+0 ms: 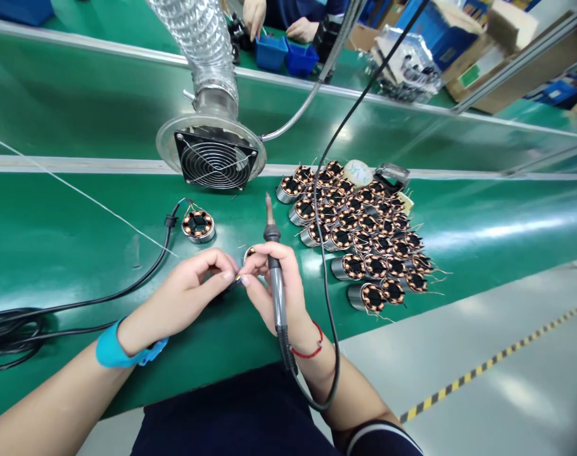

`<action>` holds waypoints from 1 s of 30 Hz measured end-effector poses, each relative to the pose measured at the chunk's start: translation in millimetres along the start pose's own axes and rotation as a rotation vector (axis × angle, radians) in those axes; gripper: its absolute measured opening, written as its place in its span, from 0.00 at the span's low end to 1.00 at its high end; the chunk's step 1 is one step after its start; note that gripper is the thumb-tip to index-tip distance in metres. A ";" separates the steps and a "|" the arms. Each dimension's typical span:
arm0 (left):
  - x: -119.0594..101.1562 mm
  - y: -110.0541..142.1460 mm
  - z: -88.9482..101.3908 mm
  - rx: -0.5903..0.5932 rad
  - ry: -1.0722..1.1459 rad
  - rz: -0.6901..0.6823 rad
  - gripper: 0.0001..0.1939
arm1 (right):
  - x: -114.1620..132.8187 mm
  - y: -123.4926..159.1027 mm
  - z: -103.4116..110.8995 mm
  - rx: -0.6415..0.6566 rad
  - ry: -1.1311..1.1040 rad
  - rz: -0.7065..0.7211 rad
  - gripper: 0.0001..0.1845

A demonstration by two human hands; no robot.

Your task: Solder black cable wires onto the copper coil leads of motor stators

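Left hand (pixel 183 294): closed – a thin wire (pixel 237 280) is pinched in the fingertips, well in front of the fume extractor (pixel 215 158).
Right hand (pixel 273 278): closed – a soldering iron (pixel 277 291) is gripped, tip pointed toward the extractor.
Work: a copper-wound stator (pixel 247 254) is partly hidden behind the hands.
Rest: a cluster of wound stators (pixel 359 234) is stood on the bench (pixel 88 253), right of the extractor.

My right hand (pixel 272 278) runs into the soldering iron's black cord (pixel 323 272), then the packed rows of copper-wound stators (pixel 349 220). My left hand (pixel 183 297) has the black power cable (pixel 161 253) beside it. Ahead, I can pass over the green bench mat (pixel 235 218) up to the extractor fan (pixel 216 158).
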State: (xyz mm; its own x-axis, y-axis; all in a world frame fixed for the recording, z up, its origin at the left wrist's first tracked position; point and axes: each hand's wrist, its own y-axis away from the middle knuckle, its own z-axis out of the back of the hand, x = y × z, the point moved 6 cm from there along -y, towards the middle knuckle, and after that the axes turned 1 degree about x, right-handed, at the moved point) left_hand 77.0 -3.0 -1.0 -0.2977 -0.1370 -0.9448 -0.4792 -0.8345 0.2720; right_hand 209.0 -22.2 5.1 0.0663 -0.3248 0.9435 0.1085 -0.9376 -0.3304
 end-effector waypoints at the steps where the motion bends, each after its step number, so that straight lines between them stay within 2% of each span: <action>1: 2.4 0.4 -2.0 0.051 0.026 0.027 0.13 | 3.1 0.1 0.1 0.003 0.035 0.024 0.21; 5: 9.7 4.5 -12.8 0.282 0.273 0.123 0.16 | 14.6 2.7 0.5 0.007 0.135 0.142 0.19; 7: 10.6 5.2 -13.7 0.303 0.349 0.143 0.14 | 17.7 4.3 0.6 0.012 0.153 0.191 0.20; 9: 11.0 3.9 -11.7 0.258 0.344 0.154 0.12 | 16.2 5.1 1.1 0.016 0.164 0.193 0.21; 13: 10.3 -3.8 -6.7 0.130 0.220 0.141 0.10 | 1.8 5.9 2.7 0.019 0.165 0.096 0.23; 17: 12.9 -15.7 5.6 -0.072 -0.050 0.115 0.08 | -11.7 6.5 12.6 -0.068 0.240 -0.023 0.20; 20: 11.1 -22.1 15.4 -0.216 -0.228 0.075 0.06 | -11.8 8.7 24.0 -0.122 0.285 -0.054 0.21; 24: 5.4 -25.0 20.2 -0.306 -0.357 0.068 0.05 | -3.4 17.9 34.7 -0.101 0.392 0.029 0.22; 27: 1.7 -25.8 20.3 -0.332 -0.401 0.078 0.06 | 1.8 28.6 41.9 -0.152 0.468 0.126 0.17; 30: 1.2 -26.7 19.7 -0.342 -0.413 0.088 0.06 | 2.9 36.1 45.2 -0.193 0.437 0.190 0.16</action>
State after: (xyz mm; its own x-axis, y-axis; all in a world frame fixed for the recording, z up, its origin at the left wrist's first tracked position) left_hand 73.2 29.6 -5.7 -0.6576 -0.0505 -0.7517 -0.1620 -0.9649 0.2065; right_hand 258.0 -51.3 -5.3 -0.3580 -0.4749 0.8039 -0.0534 -0.8492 -0.5254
